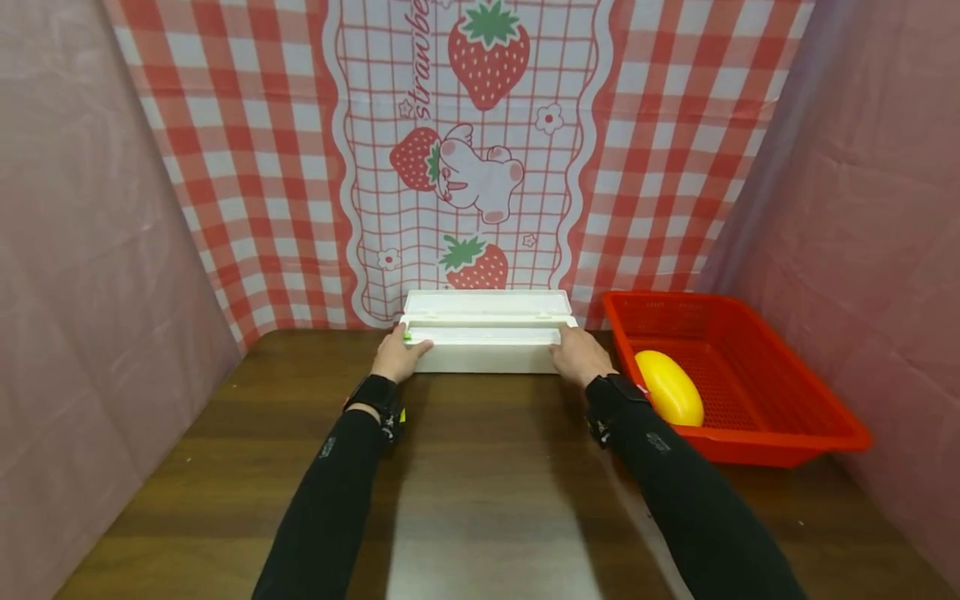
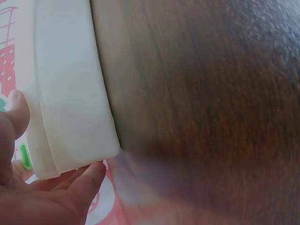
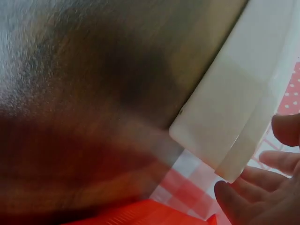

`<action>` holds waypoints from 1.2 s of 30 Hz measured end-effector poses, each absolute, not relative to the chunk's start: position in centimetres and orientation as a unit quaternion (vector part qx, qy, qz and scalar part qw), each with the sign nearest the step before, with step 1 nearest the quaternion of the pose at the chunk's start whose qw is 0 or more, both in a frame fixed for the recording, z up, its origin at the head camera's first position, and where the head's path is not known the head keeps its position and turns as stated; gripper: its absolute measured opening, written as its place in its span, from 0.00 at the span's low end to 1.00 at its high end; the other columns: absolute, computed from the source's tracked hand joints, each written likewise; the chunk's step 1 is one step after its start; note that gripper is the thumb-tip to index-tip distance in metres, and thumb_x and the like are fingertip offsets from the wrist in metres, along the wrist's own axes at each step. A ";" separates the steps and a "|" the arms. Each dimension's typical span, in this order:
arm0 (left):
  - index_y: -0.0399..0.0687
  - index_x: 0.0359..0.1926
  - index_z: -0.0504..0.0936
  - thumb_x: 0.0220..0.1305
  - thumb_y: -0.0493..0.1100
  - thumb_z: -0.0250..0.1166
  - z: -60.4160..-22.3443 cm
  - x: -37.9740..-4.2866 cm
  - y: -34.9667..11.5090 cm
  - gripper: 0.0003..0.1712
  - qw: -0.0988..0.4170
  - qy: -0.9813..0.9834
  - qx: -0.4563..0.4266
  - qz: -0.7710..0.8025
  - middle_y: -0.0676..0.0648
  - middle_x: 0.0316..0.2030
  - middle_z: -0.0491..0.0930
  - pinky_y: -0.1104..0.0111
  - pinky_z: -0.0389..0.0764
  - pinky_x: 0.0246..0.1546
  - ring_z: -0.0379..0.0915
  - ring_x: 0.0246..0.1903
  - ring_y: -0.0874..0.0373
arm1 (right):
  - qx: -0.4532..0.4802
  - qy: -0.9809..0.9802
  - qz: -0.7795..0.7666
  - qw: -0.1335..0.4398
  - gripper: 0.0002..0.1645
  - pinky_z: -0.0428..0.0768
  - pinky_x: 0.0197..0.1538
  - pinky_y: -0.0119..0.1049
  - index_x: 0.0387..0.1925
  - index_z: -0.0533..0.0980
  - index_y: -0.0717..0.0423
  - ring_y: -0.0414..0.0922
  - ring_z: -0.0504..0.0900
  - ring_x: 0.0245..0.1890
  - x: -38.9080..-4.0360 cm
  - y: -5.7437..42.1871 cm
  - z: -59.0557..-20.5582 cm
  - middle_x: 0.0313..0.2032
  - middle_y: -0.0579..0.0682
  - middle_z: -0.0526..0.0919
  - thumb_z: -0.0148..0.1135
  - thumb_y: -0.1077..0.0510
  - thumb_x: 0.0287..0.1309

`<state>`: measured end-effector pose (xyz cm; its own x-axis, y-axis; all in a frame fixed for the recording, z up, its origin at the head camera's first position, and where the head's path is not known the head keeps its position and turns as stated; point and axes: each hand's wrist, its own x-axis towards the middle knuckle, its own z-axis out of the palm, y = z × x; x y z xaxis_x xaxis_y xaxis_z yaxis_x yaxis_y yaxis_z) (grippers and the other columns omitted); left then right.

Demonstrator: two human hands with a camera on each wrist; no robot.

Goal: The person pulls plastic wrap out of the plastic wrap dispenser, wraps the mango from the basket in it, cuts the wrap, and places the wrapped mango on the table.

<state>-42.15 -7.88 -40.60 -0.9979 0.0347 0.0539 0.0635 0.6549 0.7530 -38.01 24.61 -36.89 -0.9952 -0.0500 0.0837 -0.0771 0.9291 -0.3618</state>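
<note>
A long white box (image 1: 487,358) lies at the back of the table, its hinged lid (image 1: 487,302) raised behind it. A white strip shows inside, and a small green piece (image 1: 408,337) sits at its left end. My left hand (image 1: 397,354) holds the left end, thumb over the top edge and fingers around the end, as the left wrist view shows. At the opposite end, my right hand (image 1: 581,356) holds the box with thumb and fingers around the corner. In the right wrist view the box's end wall (image 3: 220,122) is between table and fingers.
To the right stands a red plastic basket (image 1: 795,446) with a smooth yellow oval object (image 1: 670,387) in it, close to my right forearm. Behind the box hangs a checked strawberry-print cloth (image 1: 292,167). Pink cloth (image 1: 90,250) closes off both sides of the wooden table (image 1: 300,442).
</note>
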 end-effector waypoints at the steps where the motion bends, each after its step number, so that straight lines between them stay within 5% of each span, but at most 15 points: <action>1: 0.37 0.79 0.49 0.75 0.55 0.59 -40.5 -42.2 -7.8 0.46 0.017 -0.910 -0.026 -0.413 0.28 0.75 0.53 0.46 0.57 0.72 0.50 0.74 0.35 | 0.035 -0.983 0.175 0.035 0.30 0.73 0.61 0.63 0.69 0.65 0.65 0.63 0.73 0.57 -38.2 24.7 -37.0 0.63 0.68 0.73 0.53 0.52 0.75; 7: 0.36 0.80 0.43 0.77 0.55 0.56 -40.0 -42.0 -7.6 0.47 -0.006 -0.921 -0.029 -0.389 0.28 0.76 0.46 0.46 0.54 0.73 0.46 0.74 0.32 | 0.046 -0.988 0.150 0.013 0.32 0.69 0.63 0.67 0.74 0.62 0.58 0.65 0.62 0.66 -38.8 24.9 -37.1 0.69 0.67 0.65 0.49 0.49 0.77; 10: 0.36 0.79 0.48 0.77 0.53 0.55 -39.5 -41.8 -7.5 0.42 0.003 -0.941 -0.052 -0.336 0.29 0.77 0.45 0.44 0.51 0.73 0.44 0.74 0.30 | 0.046 -0.987 0.152 -0.006 0.33 0.67 0.63 0.68 0.75 0.62 0.56 0.65 0.58 0.67 -39.1 24.8 -37.2 0.71 0.67 0.61 0.48 0.46 0.76; 18: 0.40 0.70 0.71 0.75 0.44 0.49 -38.7 -42.4 -6.2 0.27 0.056 -0.972 -0.139 -0.180 0.37 0.70 0.67 0.47 0.53 0.73 0.55 0.72 0.38 | 0.045 -0.988 0.148 -0.023 0.34 0.68 0.61 0.68 0.73 0.65 0.56 0.66 0.57 0.63 -39.4 24.7 -36.9 0.67 0.67 0.63 0.47 0.43 0.75; 25: 0.47 0.71 0.72 0.80 0.49 0.37 -38.2 -43.8 -6.0 0.29 0.021 -0.981 -0.119 -0.155 0.43 0.72 0.66 0.42 0.58 0.69 0.53 0.73 0.40 | 0.028 -0.989 0.143 -0.031 0.35 0.66 0.62 0.69 0.76 0.63 0.54 0.68 0.53 0.66 -40.3 24.6 -36.2 0.71 0.66 0.58 0.41 0.41 0.77; 36: 0.52 0.73 0.70 0.79 0.48 0.39 -38.0 -44.6 -5.3 0.28 -0.008 -0.983 -0.079 -0.163 0.46 0.72 0.67 0.40 0.54 0.67 0.48 0.72 0.40 | 0.021 -0.992 0.124 -0.023 0.29 0.72 0.55 0.65 0.72 0.68 0.55 0.69 0.58 0.61 -41.3 24.2 -36.3 0.65 0.67 0.61 0.39 0.51 0.78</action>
<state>-44.61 -5.30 -38.02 -0.9874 0.1582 0.0097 0.1528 0.9343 0.3221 -41.26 24.22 -36.31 -0.9981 -0.0468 -0.0400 -0.0355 0.9683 -0.2473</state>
